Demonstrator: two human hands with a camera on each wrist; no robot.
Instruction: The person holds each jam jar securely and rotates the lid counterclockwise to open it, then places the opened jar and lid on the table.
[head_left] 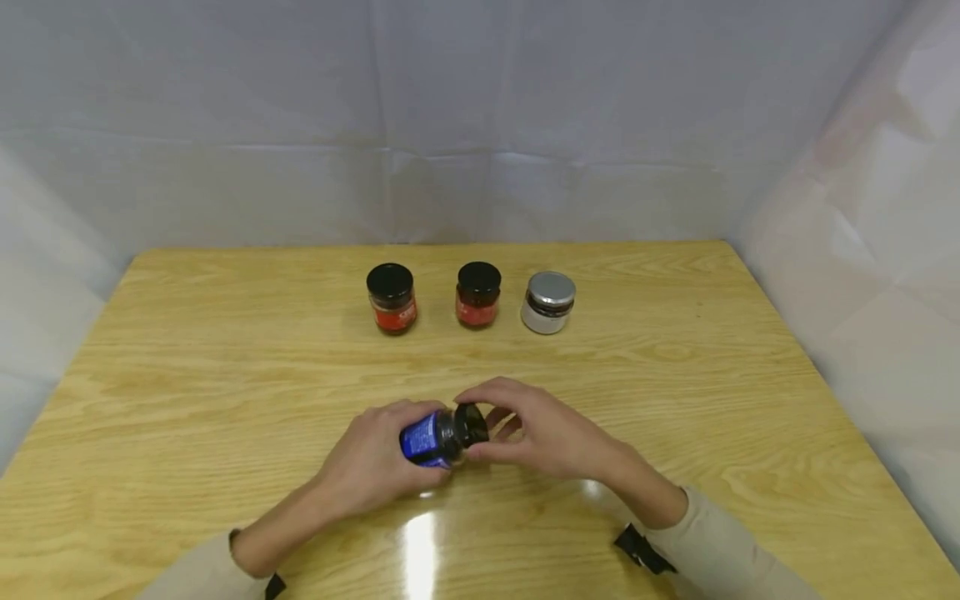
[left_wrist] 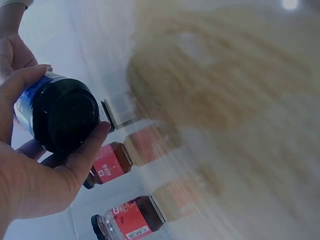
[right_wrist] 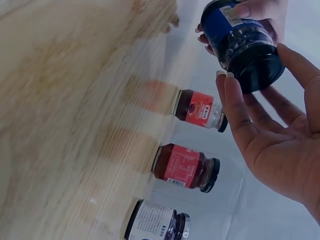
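Observation:
A glass jar (head_left: 424, 441) with a blue label and black lid (head_left: 471, 425) is tilted above the table, its lid end toward the right. My left hand (head_left: 381, 450) grips the jar round its body, and the left wrist view shows the dark jar base (left_wrist: 70, 117) between thumb and fingers. At the other end, my right hand (head_left: 551, 429) has its thumb and fingertips on the rim of the lid. In the right wrist view the lid (right_wrist: 256, 68) sits on the jar, with fingers (right_wrist: 237, 107) bent about its edge.
Farther back on the wooden table (head_left: 225, 350) stand two red-labelled jars with black lids, a left one (head_left: 393, 312) and a middle one (head_left: 477, 304). Right of them is a pale-labelled jar (head_left: 547, 308) with a silver lid. A white sheet (head_left: 450, 125) hangs behind the table.

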